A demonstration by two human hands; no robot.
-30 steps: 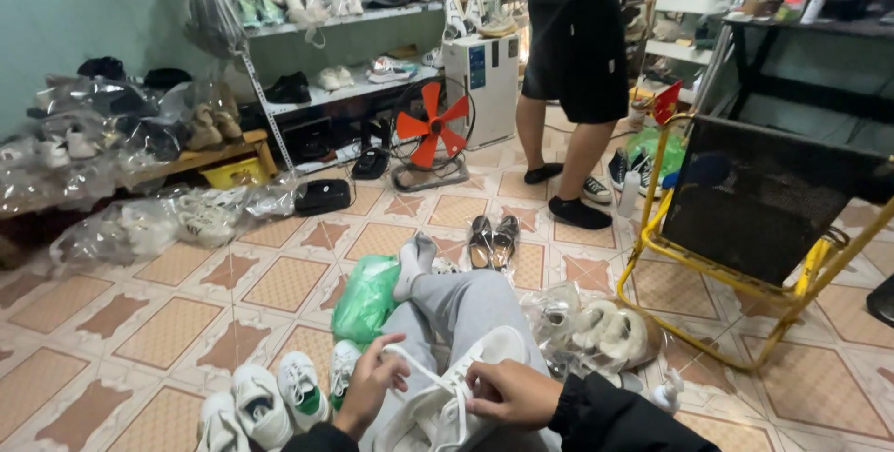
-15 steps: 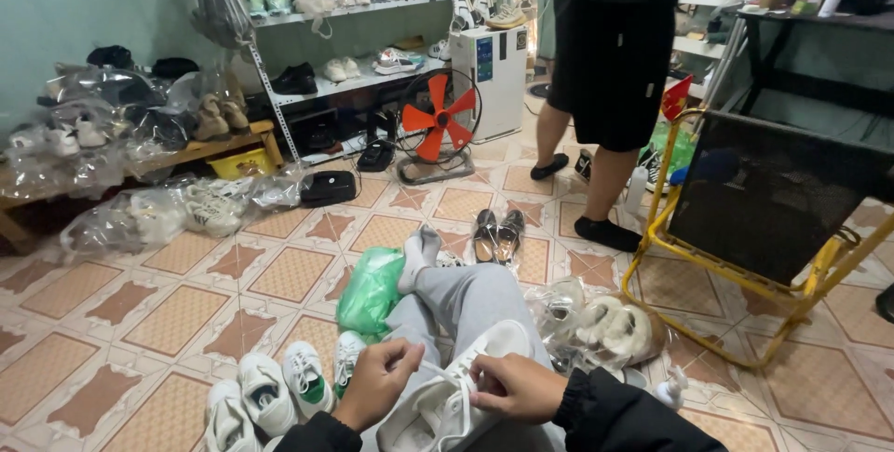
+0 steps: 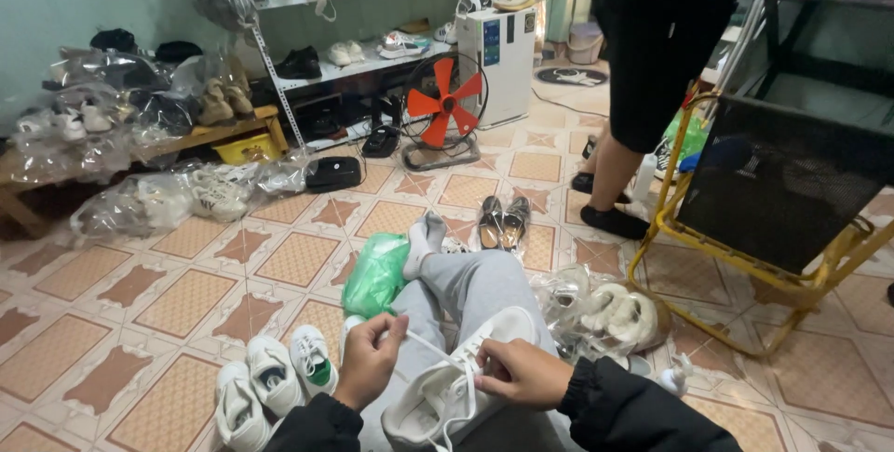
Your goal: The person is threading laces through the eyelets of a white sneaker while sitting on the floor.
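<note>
1. The person sits on the tiled floor (image 3: pixel 186 303) with grey-trousered legs stretched out, and a white sneaker (image 3: pixel 456 377) rests on the lap, toe pointing away, so both hands can work over its top.
2. The left hand (image 3: pixel 372 359) is closed with its fingertips pinched on a white lace (image 3: pixel 433 348), drawing it out to the left and keeping it taut.
3. The right hand (image 3: pixel 517 373) lies on the sneaker's lace area, fingers curled down at the eyelets; it seems to grip the lace there, though the fingertips are hidden, so I cannot tell for certain.
4. Near left of the legs, three white sneakers (image 3: pixel 270 382) lie on the floor, one with a green heel patch, within easy reach.
5. A green plastic bag (image 3: pixel 377 275) lies beside the left knee, and a clear bag holding pale shoes (image 3: pixel 605 312) lies to the right of the legs.
6. Farther off, a pair of flat shoes (image 3: pixel 503 222) lies on the tiles, and a red-bladed fan (image 3: pixel 445 107) stands before a metal shelf (image 3: pixel 372 56) stacked with bagged shoes.
7. Another person (image 3: pixel 643 70) in dark shorts stands far right, next to a yellow-framed stand (image 3: pixel 745 247).
</note>
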